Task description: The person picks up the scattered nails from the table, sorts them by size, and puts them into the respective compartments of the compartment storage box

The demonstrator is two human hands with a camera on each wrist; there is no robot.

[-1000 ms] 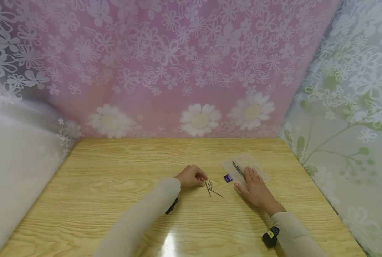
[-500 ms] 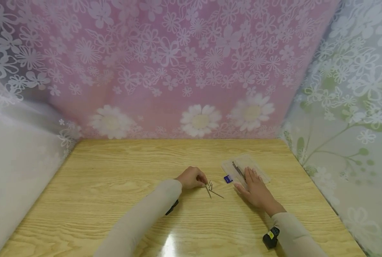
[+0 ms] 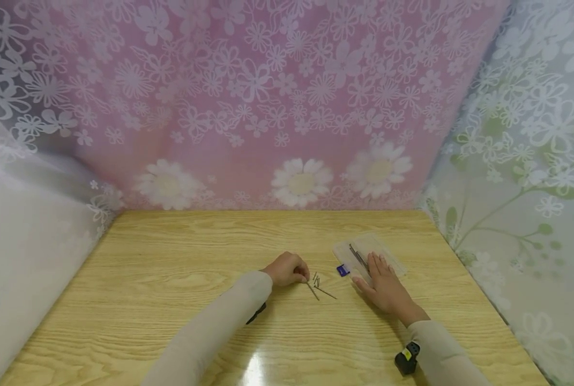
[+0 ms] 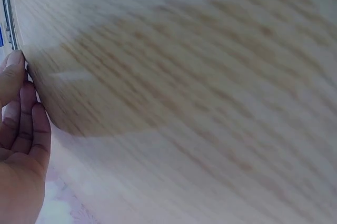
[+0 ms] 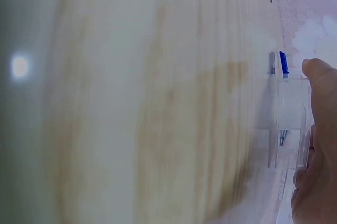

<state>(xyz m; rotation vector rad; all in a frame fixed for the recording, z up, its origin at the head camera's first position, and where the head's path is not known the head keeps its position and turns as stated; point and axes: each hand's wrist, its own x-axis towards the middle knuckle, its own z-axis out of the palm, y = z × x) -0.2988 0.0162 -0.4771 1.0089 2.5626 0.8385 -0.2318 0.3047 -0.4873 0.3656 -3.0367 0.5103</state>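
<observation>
My left hand [image 3: 287, 269] pinches one end of a long thin nail [image 3: 313, 291] between thumb and fingertips, low over the table. In the left wrist view, its fingertips meet at the foot of the nail [image 4: 9, 16]. Beside it lie several short nails [image 3: 317, 280] and another long nail [image 3: 326, 292]. With fingers stretched out, my right hand [image 3: 385, 284] rests on a clear plastic box [image 3: 378, 241] that has a blue latch [image 3: 343, 269]. Long nails [image 3: 359, 256] show in the box, partly hidden by that hand. The right wrist view shows the box's clear wall [image 5: 290, 103] side-on.
The wood-grain table [image 3: 171, 246] runs back to a pink flowered sheet [image 3: 248, 107]. A pale sheet [image 3: 523, 161] with leaves borders the right side, and a white one [image 3: 36, 214] the left. Black wrist devices [image 3: 405, 358] sit at both wrists.
My left fingertips have closed over the near nail's head end, and that nail has shifted slightly toward me. The right hand has stayed on the box.
</observation>
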